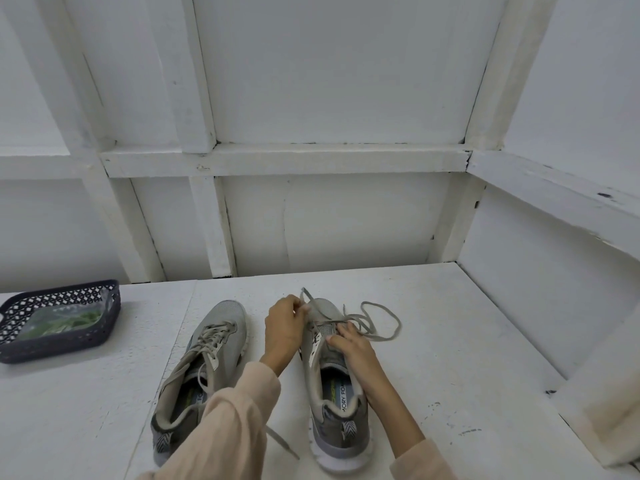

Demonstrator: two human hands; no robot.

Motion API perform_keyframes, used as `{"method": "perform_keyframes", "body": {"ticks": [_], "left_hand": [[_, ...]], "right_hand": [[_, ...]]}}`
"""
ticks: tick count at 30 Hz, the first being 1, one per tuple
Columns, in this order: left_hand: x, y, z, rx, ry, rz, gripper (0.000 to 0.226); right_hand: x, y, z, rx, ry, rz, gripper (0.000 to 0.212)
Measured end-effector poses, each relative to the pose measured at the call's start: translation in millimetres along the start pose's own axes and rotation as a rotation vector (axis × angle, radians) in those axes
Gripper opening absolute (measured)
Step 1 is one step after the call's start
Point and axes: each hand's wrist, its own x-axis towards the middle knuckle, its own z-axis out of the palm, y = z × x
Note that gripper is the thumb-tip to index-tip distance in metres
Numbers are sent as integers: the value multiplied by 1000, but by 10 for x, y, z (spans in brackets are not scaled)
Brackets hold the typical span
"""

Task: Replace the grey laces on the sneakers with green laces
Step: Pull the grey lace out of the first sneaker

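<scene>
Right sneaker [337,434], grey w/ white sole, sits near-centre on worktop [450,358], toe far, its grey lace [316,305] half out & looping loose to the right; left hand [285,327] grip pinches lace by toe, right hand [349,344] grip curls on lace at eyelets; left sneaker [221,320] alongside, laced.
</scene>
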Motion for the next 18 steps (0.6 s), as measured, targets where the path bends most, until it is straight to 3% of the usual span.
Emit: {"method": "perform_keyframes", "body": {"ticks": [3, 7, 9, 14, 18], "left_hand": [[34, 49, -50, -127, 95, -41, 18], [-74, -71, 5, -54, -93, -67, 23], [-83, -99, 29, 18, -98, -30, 17], [28, 3, -24, -279, 154, -95, 14], [-22, -48, 13, -77, -80, -120, 26]], "right_hand": [[-13, 10, 3, -5, -4, 1, 89], [-13, 16, -8, -20, -20, -7, 84], [-22, -4, -9, -27, -17, 0, 84], [-57, -36, 6, -27, -5, -1, 86], [-54, -35, 7, -27, 1, 7, 85]]}}
